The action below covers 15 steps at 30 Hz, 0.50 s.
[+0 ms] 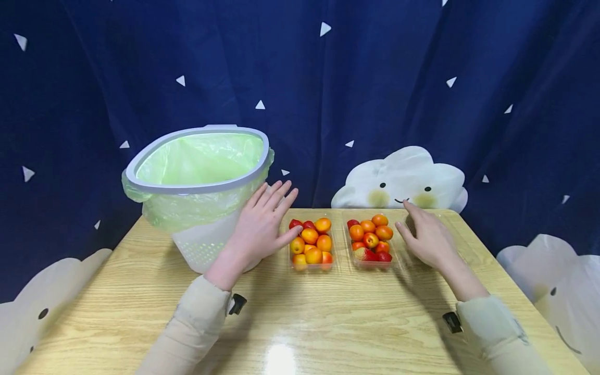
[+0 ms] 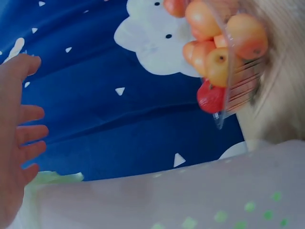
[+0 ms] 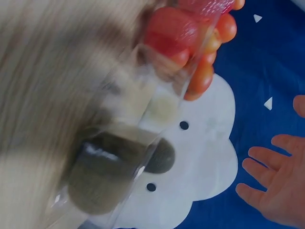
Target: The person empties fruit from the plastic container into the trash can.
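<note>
My left hand (image 1: 262, 224) hovers with straight, spread fingers between a bin and a clear plastic box (image 1: 311, 267) of small orange fruits (image 1: 309, 236) and strawberries (image 1: 295, 223). It grips nothing. To the right stands a similar clear box (image 1: 372, 265), with orange-red fruits (image 1: 371, 240) and strawberries (image 1: 384, 257). Beside that box my right hand (image 1: 428, 237) is held up, fingers extended and nothing in its grasp. The right wrist view shows another clear section with brownish-green round fruits (image 3: 105, 176), like kiwis. In the head view the right hand mostly hides them.
A white bin (image 1: 199, 188) with a grey rim and green bag liner stands at the table's left. Behind the wooden table (image 1: 300, 312) hangs a dark blue curtain (image 1: 290, 62) with white triangles and clouds. A small black device (image 1: 237, 304) is on the left wrist.
</note>
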Available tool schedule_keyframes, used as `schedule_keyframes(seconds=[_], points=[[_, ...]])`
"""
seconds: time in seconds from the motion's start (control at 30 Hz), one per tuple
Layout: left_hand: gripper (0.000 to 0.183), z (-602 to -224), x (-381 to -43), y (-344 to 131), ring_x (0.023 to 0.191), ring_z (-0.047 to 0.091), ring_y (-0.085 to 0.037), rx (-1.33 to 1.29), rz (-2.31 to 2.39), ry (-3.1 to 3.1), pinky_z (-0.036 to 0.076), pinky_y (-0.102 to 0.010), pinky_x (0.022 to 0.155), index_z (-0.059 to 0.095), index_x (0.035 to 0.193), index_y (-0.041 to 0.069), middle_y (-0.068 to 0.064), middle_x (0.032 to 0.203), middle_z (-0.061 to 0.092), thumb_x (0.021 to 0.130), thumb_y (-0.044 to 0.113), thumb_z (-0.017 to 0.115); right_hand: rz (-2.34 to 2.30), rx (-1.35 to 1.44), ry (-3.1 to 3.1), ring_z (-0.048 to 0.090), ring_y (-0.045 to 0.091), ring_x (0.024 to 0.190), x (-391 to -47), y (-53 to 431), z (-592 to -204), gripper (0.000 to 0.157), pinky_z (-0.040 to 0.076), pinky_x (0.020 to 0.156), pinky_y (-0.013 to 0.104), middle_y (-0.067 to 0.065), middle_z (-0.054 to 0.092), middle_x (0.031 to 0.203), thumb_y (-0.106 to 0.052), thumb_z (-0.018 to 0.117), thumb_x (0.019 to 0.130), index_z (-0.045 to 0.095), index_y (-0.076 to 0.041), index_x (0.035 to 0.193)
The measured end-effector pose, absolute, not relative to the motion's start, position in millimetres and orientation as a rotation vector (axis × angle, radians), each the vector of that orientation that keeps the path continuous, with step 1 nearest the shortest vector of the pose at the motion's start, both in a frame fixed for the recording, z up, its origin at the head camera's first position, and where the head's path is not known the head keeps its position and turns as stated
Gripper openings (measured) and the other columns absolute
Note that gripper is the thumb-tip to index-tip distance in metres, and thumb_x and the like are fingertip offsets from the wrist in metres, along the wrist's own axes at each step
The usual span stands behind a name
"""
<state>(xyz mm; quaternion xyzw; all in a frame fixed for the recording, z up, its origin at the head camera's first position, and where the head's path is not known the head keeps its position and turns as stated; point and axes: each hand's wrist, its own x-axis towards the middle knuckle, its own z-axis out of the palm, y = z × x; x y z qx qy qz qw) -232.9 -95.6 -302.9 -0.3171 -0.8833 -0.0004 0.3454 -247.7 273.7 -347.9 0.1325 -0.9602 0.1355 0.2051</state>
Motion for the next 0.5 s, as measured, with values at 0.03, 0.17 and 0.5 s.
schedule_keyframes(seconds=[0.03, 0.17, 0.5], points=[[0.068, -300.4, -231.7, -96.7, 0.133, 0.031, -0.026, -0.841, 0.002, -2.269, 0.016, -0.039, 0.113, 0.04, 0.138, 0.008, -0.011, 0.143, 0.038, 0.085, 0.05, 0.049, 0.38, 0.366, -2.673, 0.043, 0.045, 0.115, -247.3, 277.1, -349.3, 0.059, 0.033, 0.095, 0.056, 0.024, 0.044, 0.133, -0.039, 0.045, 0.092, 0.033, -0.006, 0.14], [0.069, -288.8, -226.9, -102.4, 0.134, 0.03, -0.027, -0.896, -0.003, -2.175, 0.015, -0.038, 0.114, 0.038, 0.138, 0.006, -0.012, 0.144, 0.036, 0.083, 0.045, 0.053, 0.384, 0.355, -2.677, 0.042, 0.046, 0.117, -245.4, 288.1, -353.1, 0.059, 0.031, 0.097, 0.056, 0.026, 0.044, 0.132, -0.037, 0.045, 0.093, 0.033, -0.003, 0.139], [0.066, -261.3, -220.7, -128.7, 0.129, 0.037, -0.03, -0.782, -0.135, -2.024, 0.019, -0.043, 0.112, 0.043, 0.135, 0.006, -0.012, 0.14, 0.042, 0.081, 0.042, 0.054, 0.335, 0.329, -2.689, 0.043, 0.048, 0.114, -240.2, 306.8, -356.2, 0.058, 0.034, 0.093, 0.057, 0.027, 0.045, 0.132, -0.036, 0.044, 0.094, 0.035, 0.0, 0.137]])
